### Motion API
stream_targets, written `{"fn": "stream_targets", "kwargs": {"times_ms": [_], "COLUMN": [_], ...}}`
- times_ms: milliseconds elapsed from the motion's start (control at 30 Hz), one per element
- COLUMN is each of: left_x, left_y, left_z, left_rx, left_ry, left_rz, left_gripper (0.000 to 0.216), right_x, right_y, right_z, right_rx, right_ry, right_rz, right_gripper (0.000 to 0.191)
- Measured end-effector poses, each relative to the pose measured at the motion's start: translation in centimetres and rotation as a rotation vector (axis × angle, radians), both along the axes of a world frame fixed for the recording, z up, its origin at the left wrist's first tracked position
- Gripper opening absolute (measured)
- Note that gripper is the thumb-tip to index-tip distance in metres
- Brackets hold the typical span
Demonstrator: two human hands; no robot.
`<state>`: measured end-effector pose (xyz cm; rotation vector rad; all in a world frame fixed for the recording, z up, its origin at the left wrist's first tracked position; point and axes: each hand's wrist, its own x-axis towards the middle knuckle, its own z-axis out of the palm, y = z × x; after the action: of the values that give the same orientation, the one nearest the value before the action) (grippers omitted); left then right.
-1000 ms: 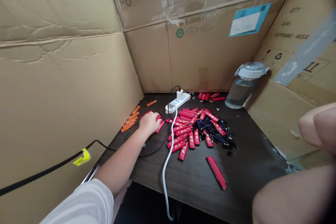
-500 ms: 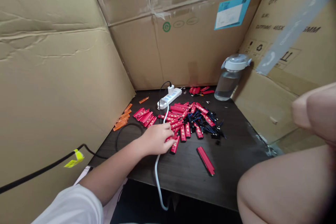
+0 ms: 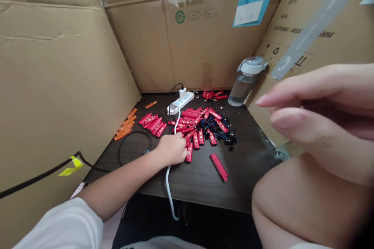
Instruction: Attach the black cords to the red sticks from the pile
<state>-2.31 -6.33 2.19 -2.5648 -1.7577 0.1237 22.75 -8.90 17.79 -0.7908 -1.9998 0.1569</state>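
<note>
My left hand (image 3: pixel 172 148) rests on the dark table (image 3: pixel 204 186) at the near edge of a pile of small red flat sticks (image 3: pixel 198 126). Its fingers are curled around one red stick (image 3: pixel 189 153), right beside the white cord (image 3: pixel 168 181). Black clips or leads (image 3: pixel 224 134) are mixed into the right side of the pile. A neat row of red sticks (image 3: pixel 152 121) lies to the left, and a single longer red stick (image 3: pixel 218 166) lies apart near the front. My right hand (image 3: pixel 315 120) is raised close to the camera at the right, fingers stretched out, holding nothing visible.
Cardboard walls (image 3: pixel 58 85) enclose the table on three sides. A white power strip (image 3: pixel 180 103) sits at the back, a clear water bottle (image 3: pixel 244 82) at the back right. Orange sticks (image 3: pixel 124 126) lie along the left wall. A black cable (image 3: pixel 133 144) with a yellow tag (image 3: pixel 68 168) loops at the left.
My left hand left the row at the left, crossed to the near edge of the pile and curled on a stick. My right hand rose into view with fingers extended. The view tilted down.
</note>
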Motion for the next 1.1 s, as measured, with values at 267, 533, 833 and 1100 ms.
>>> {"fn": "stream_targets", "kwargs": {"times_ms": [267,533,833,1100], "left_x": [-0.3,-1.0,-1.1,1.7], "left_y": [0.2,-0.2,-0.9,-2.8], "left_z": [-0.9,-1.7,-1.1,-0.6], "left_rx": [0.030,0.036,0.084,0.127], "left_ry": [-0.105,-0.214,-0.319,-0.503], "left_rz": [0.032,-0.001,-0.025,-0.529], "left_gripper": [0.035,0.031,0.030,0.033], "right_x": [-3.3,-1.9,-2.0,-3.6], "right_y": [2.4,-2.0,-3.1,-3.3], "right_z": [-4.6,-16.9,-19.7,-19.9], "right_rx": [-0.196,-0.566,-0.516,-0.337], "right_ry": [-0.634,-0.759,-0.527,-0.084], "right_rz": [-0.038,-0.335,-0.402,-0.163], "right_gripper": [0.027,0.035,0.025,0.019]}}
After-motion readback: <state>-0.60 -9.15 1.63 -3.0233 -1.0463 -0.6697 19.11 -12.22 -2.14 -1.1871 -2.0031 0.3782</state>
